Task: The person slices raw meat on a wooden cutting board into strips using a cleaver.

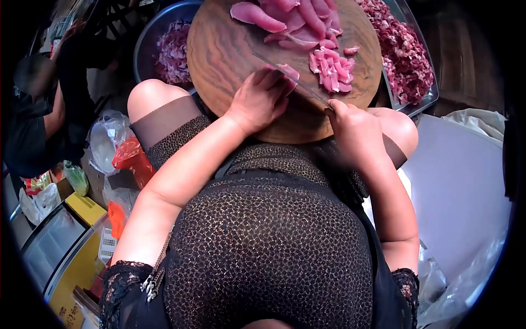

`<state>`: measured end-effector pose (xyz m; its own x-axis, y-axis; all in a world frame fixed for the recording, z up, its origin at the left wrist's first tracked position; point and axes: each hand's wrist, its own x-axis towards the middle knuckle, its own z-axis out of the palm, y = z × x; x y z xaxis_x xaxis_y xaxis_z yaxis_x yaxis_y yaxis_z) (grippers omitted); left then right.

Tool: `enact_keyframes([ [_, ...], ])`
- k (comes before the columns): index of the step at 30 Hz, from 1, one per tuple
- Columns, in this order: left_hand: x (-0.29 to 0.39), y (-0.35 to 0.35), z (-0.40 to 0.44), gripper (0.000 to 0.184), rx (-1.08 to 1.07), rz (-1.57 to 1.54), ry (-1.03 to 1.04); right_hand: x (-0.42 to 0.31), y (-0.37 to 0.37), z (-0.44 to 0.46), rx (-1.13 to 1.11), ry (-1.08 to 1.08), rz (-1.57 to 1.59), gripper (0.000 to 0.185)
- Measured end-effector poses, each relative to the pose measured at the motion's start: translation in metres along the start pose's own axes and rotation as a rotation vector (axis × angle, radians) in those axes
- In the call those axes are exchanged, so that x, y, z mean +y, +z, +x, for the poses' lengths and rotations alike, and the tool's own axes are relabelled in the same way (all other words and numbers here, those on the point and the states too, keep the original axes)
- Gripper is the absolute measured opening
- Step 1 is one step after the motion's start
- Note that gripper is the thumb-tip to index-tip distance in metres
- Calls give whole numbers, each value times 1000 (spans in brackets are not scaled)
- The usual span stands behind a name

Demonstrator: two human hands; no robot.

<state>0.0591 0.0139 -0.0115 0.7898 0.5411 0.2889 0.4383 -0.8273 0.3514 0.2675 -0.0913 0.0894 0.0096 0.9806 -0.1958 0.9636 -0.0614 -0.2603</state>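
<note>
On a round wooden board (219, 49), my left hand (260, 101) presses down a small piece of pink meat (289, 71) with its fingers curled. My right hand (353, 129) grips the handle of a knife (309, 90), whose blade points up and left across the board, beside the left fingertips. Cut strips of meat (333, 68) lie in a small pile beyond the blade. Larger slices of meat (301, 22) are heaped at the board's far edge.
A metal bowl (143, 46) with chopped meat stands left of the board, and a metal tray (430, 90) of minced meat stands right. Plastic bags (107, 142) lie at the left. Another person (55, 104) is at the far left. A pale panel (460, 186) is at the right.
</note>
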Motion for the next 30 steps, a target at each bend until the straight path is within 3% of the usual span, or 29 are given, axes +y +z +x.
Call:
enact_keyframes([
  [11,-1,0,1,40,7,-156,-39,-12,17,44,-136,-39,-39,14],
  [17,1,-13,1,37,165,-116,18,-3,24,54,161,-78,84,16],
  [21,0,2,-10,39,152,-90,-84,-11,-1,8,-6,-75,-2,16],
  [25,-3,-3,-5,37,213,-125,9,-19,-12,9,-162,-55,-80,8],
  [29,-2,-2,-8,36,206,-154,-25,-30,13,41,-169,-77,-73,8],
  [30,-5,0,-9,35,189,-158,2,-28,21,51,-77,-82,-27,12],
])
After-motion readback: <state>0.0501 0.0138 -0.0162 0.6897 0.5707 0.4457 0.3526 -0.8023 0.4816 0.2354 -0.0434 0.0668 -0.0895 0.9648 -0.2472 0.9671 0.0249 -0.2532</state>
